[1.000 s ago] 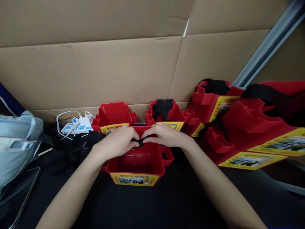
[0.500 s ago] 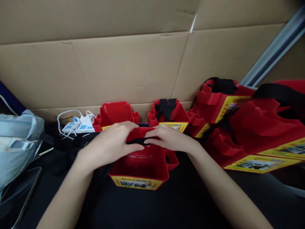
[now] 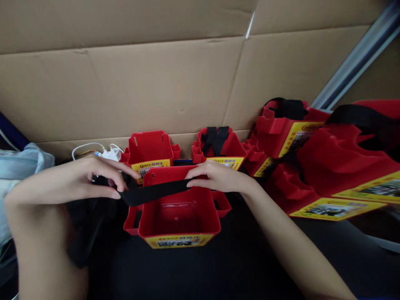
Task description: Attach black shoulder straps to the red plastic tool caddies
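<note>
Head | hands (image 3: pixel 212 177) hold black strap (image 3: pixel 156 193) across red bin (image 3: pixel 208 213) | strap's left end unclear

Black strap (image 3: pixel 158 192) stretched between left hand (image 3: pixel 96 177) and right hand (image 3: pixel 214 178) over an open red bin (image 3: pixel 176 212) bearing 1 yellow label (image 3: pixel 179 241); cardboard wall (image 3: pixel 165 87) behind.

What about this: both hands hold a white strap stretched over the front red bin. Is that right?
No, the colour is wrong: the head view shows a black strap. The left hand and right hand do hold it stretched over the front red bin.
</note>
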Motion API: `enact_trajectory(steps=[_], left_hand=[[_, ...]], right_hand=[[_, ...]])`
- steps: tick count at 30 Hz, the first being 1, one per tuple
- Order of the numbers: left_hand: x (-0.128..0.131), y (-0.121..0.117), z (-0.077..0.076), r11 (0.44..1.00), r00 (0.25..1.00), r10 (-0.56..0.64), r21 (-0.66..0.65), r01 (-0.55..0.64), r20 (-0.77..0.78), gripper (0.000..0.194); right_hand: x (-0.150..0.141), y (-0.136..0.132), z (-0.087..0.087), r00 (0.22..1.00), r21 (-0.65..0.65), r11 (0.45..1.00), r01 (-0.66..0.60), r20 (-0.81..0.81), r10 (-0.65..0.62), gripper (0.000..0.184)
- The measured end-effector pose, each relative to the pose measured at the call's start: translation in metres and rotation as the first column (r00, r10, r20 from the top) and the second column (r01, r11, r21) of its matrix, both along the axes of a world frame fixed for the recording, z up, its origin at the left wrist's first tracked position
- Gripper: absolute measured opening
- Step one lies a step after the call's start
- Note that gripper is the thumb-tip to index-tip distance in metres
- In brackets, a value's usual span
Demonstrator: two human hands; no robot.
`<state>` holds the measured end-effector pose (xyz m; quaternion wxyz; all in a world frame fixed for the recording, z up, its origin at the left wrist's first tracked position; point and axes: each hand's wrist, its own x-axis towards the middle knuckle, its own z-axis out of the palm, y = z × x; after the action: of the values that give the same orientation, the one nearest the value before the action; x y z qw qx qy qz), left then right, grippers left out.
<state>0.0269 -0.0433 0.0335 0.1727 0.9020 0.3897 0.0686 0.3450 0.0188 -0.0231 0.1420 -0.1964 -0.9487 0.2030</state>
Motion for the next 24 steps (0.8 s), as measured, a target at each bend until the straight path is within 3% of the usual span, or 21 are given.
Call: enact_trajectory(steps=[6,10,13,15,18,20,22,24], left_hand=[[-0.041,0.006,-0.007,0.975,0.969,0.121,-0.210,-0.075,0.215,0.013],[-0.061,0.007,-0.019,0.982,0.826,0.122,-0.187,-0.021,0.551,0.023],[-0.063,0.002,-0.021,0.988,0.748,0.076,-0.149,0.031,0.660,0.032],[-0.057,-0.005,-0.018,0.986,0.740,0.128,-0.165,-0.024,0.660,0.033],[-0.033,-0.014,-0.005,0.952,0.765,0.307,-0.189,-0.242,0.566,0.029],[-0.010,-0.016,0.003,0.923,0.810,0.378,-0.112,-0.369,0.449,0.022],[0.019,-0.011,0.006,0.920,0.870,0.350,0.048,-0.389,0.347,0.024],[0.049,-0.003,0.001,0.937,0.934,0.242,0.186,-0.295,0.264,0.031]], right_hand=[[0.005,-0.001,0.005,1.000,-0.014,1.000,-0.015,-0.001,0.015,0.022],[0.005,-0.002,0.007,0.999,0.033,0.999,0.019,-0.027,-0.018,0.020],[0.005,-0.003,0.007,0.998,0.073,0.996,0.047,-0.037,-0.045,0.021],[0.006,-0.002,0.007,0.997,0.060,0.996,0.060,-0.056,-0.056,0.020],[0.010,0.001,0.005,0.993,0.012,0.998,0.055,-0.103,-0.054,0.023],[0.010,0.003,0.003,0.991,0.019,0.998,0.056,-0.122,-0.054,0.023],[0.006,0.002,0.000,0.991,0.065,0.994,0.084,-0.113,-0.076,0.022],[-0.001,-0.002,-0.002,0.988,0.119,0.985,0.128,-0.096,-0.117,0.022]])
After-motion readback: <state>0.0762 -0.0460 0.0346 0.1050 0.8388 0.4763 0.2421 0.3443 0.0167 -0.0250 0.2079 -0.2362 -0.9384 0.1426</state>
